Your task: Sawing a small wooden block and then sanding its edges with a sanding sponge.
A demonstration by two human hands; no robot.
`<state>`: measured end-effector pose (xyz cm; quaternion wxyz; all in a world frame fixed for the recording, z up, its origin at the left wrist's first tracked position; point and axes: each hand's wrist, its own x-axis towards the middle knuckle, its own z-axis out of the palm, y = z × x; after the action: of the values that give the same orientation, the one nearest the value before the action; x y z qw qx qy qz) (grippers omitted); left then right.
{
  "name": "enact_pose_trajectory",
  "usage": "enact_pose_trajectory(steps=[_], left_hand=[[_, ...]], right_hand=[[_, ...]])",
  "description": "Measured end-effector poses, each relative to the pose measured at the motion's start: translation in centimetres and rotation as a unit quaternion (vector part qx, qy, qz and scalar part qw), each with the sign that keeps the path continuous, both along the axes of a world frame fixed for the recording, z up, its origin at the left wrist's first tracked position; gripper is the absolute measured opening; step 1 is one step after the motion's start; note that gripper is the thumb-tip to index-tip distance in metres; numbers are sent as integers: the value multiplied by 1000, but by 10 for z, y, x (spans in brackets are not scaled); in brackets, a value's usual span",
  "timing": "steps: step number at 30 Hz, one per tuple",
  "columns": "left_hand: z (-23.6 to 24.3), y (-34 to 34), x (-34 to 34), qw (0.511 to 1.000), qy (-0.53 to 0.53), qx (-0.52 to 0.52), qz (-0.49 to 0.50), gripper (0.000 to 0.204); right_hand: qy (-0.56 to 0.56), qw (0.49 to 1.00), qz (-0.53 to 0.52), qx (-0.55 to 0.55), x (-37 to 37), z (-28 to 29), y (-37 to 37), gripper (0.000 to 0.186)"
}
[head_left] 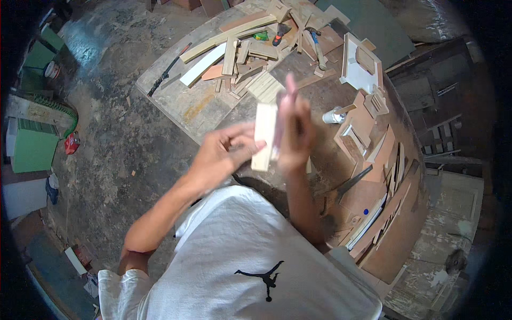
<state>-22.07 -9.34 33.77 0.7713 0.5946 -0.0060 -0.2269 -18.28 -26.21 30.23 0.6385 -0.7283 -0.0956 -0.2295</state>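
Note:
My left hand (221,152) is closed on a pale wooden block (264,133), thumb on its face and fingers behind, holding it upright over the near edge of the table. Close against the block's right side is my right hand (297,136), smeared by motion. A pinkish blurred strip (282,114) runs along its palm side; its kind is too blurred to name, and whether the fingers grip it does not show. Just beyond the hands, a ridged pale wood piece (265,87) lies on the worktable (178,101).
Wood offcuts (229,56) are heaped at the table's far side, beside a hammer (318,50). On the right are a clear container (333,116), a dark saw blade (354,182) and leaning boards (397,224). A green box (34,146) stands on the floor to the left.

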Motion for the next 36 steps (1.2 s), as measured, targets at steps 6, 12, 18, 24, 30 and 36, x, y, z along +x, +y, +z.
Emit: enact_pose_trajectory(steps=[6, 12, 18, 24, 30, 36], left_hand=[[6, 20, 24, 996, -20, -25, 78, 36], [0, 1, -4, 998, -55, 32, 7, 39], [-18, -3, 0, 968, -234, 50, 75, 40], [3, 21, 11, 998, -48, 15, -49, 38], [14, 31, 23, 956, -136, 223, -130, 33], [20, 27, 26, 936, -166, 239, -199, 36]], right_hand=[[-17, 996, 15, -84, -31, 25, 29, 42], [162, 985, -32, -55, 29, 61, 13, 48], [116, 986, 50, 105, 34, 49, -3, 59], [202, 951, 85, 218, -3, 23, -6, 55], [166, 975, 146, -32, -26, 31, -13, 39], [101, 981, 151, -66, -21, 36, -12, 40]])
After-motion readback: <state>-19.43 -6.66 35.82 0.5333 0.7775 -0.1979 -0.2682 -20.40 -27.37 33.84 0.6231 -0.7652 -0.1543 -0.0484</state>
